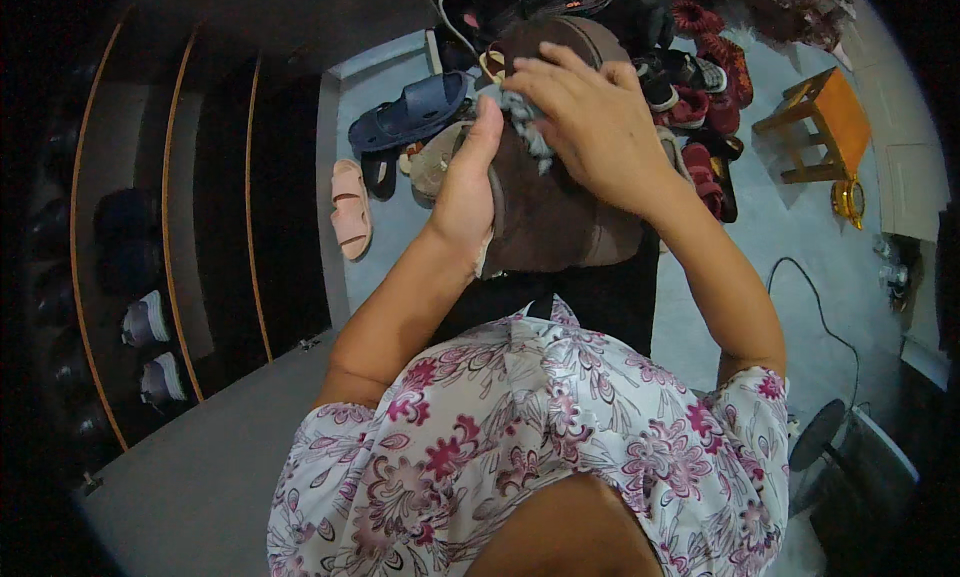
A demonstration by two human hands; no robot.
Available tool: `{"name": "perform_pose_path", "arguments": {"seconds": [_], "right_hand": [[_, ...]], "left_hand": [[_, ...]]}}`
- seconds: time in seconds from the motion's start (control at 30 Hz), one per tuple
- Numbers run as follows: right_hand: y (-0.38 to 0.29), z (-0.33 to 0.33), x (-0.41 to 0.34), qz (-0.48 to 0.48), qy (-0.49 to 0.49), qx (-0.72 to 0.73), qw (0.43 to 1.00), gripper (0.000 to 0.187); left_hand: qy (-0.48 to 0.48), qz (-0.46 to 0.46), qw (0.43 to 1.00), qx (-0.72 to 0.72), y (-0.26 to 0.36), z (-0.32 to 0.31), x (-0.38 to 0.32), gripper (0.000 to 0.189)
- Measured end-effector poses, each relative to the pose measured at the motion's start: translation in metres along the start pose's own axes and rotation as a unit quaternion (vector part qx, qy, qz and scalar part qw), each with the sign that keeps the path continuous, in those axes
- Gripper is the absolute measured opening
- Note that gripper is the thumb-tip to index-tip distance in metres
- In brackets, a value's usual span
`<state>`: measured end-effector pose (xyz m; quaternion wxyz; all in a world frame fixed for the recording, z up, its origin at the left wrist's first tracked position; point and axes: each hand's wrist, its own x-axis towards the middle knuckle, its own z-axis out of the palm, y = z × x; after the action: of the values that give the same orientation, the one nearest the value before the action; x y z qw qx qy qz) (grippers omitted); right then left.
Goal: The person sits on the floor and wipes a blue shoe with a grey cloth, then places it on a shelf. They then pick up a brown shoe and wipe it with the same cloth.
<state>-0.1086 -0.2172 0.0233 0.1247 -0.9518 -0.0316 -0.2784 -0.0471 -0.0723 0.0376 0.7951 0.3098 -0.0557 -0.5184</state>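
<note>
A dark brown boot [562, 224], with a suede-like surface, lies across my lap. My left hand [471, 179] grips its left edge, thumb up and the other fingers hidden behind it. Over the boot's upper middle, my right hand [592, 119] has its fingers curled at a bunched grey-blue cloth [531, 131]. The cloth lies against the brown surface, partly under the right fingers. Beyond the fingertips the far part of the brown item shows a seam.
A navy clog [409, 116], a pink sandal [351, 209] and several other shoes lie around on the floor. An open shoe cabinet [172, 239] stands at the left with sneakers [161, 378] inside. A wooden stool [825, 127] and a pedestal fan [817, 434] are at the right.
</note>
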Motion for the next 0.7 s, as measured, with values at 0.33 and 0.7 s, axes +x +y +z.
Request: {"name": "perform_pose_path", "arguments": {"seconds": [0.33,0.7], "right_hand": [[0.055,0.030,0.055,0.109,0.058,-0.090,0.988,0.019],[-0.003,-0.011,-0.027,0.038,0.006,0.093,0.995,0.035]], "left_hand": [[0.043,-0.051,0.998,0.010,-0.001,-0.014,0.010,0.051],[0.041,-0.022,0.999,0.005,-0.003,-0.017,0.011,0.052]]}}
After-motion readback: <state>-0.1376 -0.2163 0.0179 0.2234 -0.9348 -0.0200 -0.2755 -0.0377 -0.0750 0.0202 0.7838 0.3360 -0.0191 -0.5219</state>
